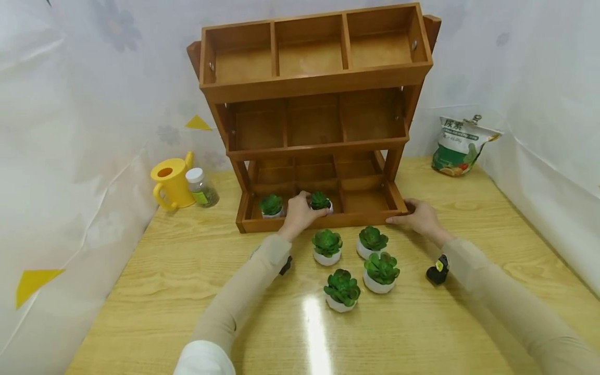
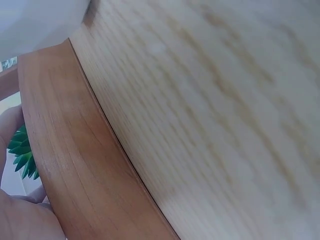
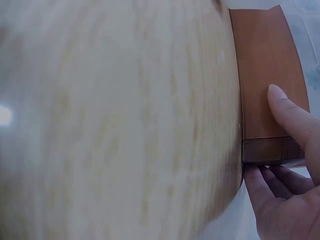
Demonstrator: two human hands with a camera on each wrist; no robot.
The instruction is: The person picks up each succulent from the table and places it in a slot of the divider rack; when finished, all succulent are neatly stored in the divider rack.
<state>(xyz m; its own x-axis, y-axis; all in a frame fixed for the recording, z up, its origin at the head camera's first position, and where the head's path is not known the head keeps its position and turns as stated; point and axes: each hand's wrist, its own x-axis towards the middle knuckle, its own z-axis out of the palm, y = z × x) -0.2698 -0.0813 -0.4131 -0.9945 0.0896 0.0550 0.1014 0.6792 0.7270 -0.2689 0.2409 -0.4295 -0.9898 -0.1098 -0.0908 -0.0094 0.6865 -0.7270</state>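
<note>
In the head view my left hand (image 1: 299,212) holds a small potted succulent (image 1: 321,201) in the middle front compartment of the wooden shelf's (image 1: 319,88) bottom tier, thumb and fingers on either side of its white pot. Green leaves (image 2: 22,155) show beside that hand in the left wrist view, behind the tier's front board (image 2: 85,145). Another potted succulent (image 1: 272,205) sits in the left compartment. My right hand (image 1: 421,219) grips the bottom tier's right front corner, with the thumb on the front board (image 3: 267,75) and the other fingers round the end.
Several succulents in white pots stand on the wooden table (image 1: 187,281) before the shelf, one of them (image 1: 342,289) nearest me. Left of the shelf are a yellow watering can (image 1: 173,182) and a white-capped jar (image 1: 202,188). A clipped bag (image 1: 461,148) stands at the back right.
</note>
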